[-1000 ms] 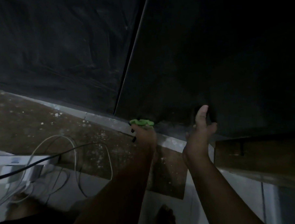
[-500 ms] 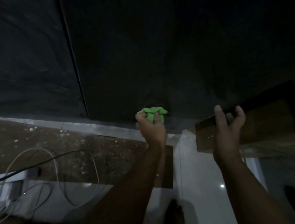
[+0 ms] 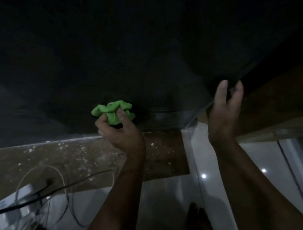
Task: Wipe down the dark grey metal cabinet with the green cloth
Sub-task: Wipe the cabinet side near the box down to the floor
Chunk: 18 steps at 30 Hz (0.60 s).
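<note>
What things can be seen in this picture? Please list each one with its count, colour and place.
cabinet: one, dark grey, fills the upper part of the view.
green cloth: one, bright green, crumpled, in front of the cabinet's lower part.
floor strip: one, brown with pale specks, below the cabinet.
tiled floor: one, white and glossy, at the bottom.
cables: several, white and black, lower left.
wooden panel: one, brown, right of the cabinet.
foot: one, bare, bottom centre.
left hand: one, its fingers grip the green cloth.
right hand: one, raised at the cabinet's right edge; contact unclear.
</note>
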Motion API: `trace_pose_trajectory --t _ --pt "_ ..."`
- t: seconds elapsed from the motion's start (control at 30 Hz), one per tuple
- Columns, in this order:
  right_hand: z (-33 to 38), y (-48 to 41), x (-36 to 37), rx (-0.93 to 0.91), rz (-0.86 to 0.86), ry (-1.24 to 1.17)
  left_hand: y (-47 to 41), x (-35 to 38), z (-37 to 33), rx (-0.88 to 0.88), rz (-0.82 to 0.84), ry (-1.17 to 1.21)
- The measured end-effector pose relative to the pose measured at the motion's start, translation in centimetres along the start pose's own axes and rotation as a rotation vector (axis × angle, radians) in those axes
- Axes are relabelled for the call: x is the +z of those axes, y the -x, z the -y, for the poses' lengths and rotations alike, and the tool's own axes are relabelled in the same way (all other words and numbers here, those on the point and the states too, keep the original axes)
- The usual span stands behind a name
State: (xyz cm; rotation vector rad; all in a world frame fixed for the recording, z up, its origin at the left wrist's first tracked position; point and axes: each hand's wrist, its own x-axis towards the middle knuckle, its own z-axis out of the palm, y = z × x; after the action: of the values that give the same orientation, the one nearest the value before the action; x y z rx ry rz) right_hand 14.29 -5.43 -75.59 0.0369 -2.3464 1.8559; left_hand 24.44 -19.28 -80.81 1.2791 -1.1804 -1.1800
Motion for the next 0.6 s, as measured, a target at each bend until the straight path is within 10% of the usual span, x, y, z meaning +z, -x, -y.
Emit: trace_pose_trajectory --t 0.6 --pt "-3.5 -1.4 -1.1 0.247 0.197 -0.161 11.1 7.0 6.2 -0.473 0.428 -0.023"
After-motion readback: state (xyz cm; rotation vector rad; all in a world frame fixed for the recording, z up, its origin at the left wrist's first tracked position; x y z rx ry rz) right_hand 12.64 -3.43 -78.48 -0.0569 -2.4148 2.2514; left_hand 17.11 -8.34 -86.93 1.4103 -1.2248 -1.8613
